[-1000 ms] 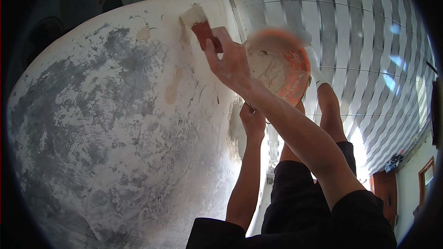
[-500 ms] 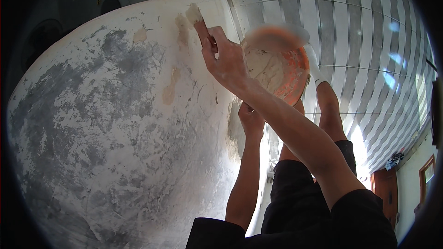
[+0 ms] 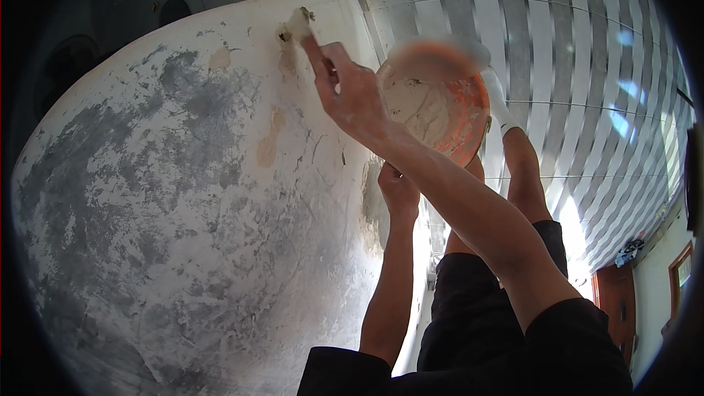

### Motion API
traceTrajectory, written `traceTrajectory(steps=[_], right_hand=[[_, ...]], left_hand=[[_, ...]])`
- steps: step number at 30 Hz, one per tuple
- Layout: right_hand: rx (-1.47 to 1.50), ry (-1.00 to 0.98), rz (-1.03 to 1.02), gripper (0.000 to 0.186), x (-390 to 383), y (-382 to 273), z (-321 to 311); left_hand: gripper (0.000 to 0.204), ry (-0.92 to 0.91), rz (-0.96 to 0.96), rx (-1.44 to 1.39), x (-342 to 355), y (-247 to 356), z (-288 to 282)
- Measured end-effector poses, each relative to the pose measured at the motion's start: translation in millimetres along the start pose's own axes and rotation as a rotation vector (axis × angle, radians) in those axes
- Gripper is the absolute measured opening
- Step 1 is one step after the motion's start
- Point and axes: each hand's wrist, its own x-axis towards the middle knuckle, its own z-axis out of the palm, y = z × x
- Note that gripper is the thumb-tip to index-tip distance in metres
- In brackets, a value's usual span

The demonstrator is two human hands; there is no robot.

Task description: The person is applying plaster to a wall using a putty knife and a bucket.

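My right hand [image 3: 355, 100] is closed around the handle of a putty knife [image 3: 312, 49]. Its pale blade lies at the white and grey patchy wall [image 3: 183, 198], near the top edge. Small dark, wet-looking spots show on either side of the blade. Close by on the right is a round orange bucket [image 3: 480, 114], partly filled with pale, creamy filler [image 3: 418, 108]. At the bucket's near rim, my left hand [image 3: 400, 189] is closed on it; the fingertips are partly hidden. My right forearm crosses above my left hand.
Beige filler patches [image 3: 270, 139] mark the wall, and a rough broken strip [image 3: 372, 205] runs along its right edge. Grey and white striped tiles [image 3: 572, 51] spread beyond the bucket. My legs [image 3: 522, 169] stand close to it. A brown door [image 3: 614, 304] is at the lower right.
My right hand and the putty knife have shifted slightly left, bringing the blade over the patch near the wall's top. Dark spots now show beside the blade. The bucket has barely moved.
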Motion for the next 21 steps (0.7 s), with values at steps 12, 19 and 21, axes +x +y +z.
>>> traceTrajectory(steps=[12,19,21], right_hand=[[0.124,0.173,0.005,0.015,-9,6,-2],[0.109,0.132,0.004,0.019,-7,-1,7],[0.027,0.08,0.006,0.018,-8,0,10]], left_hand=[[0.015,0.006,-0.066,-0.103,2,-1,-2],[0.017,-0.013,-0.035,-0.015,6,-13,-9],[0.017,-0.008,-0.022,-0.015,5,-12,-8]])
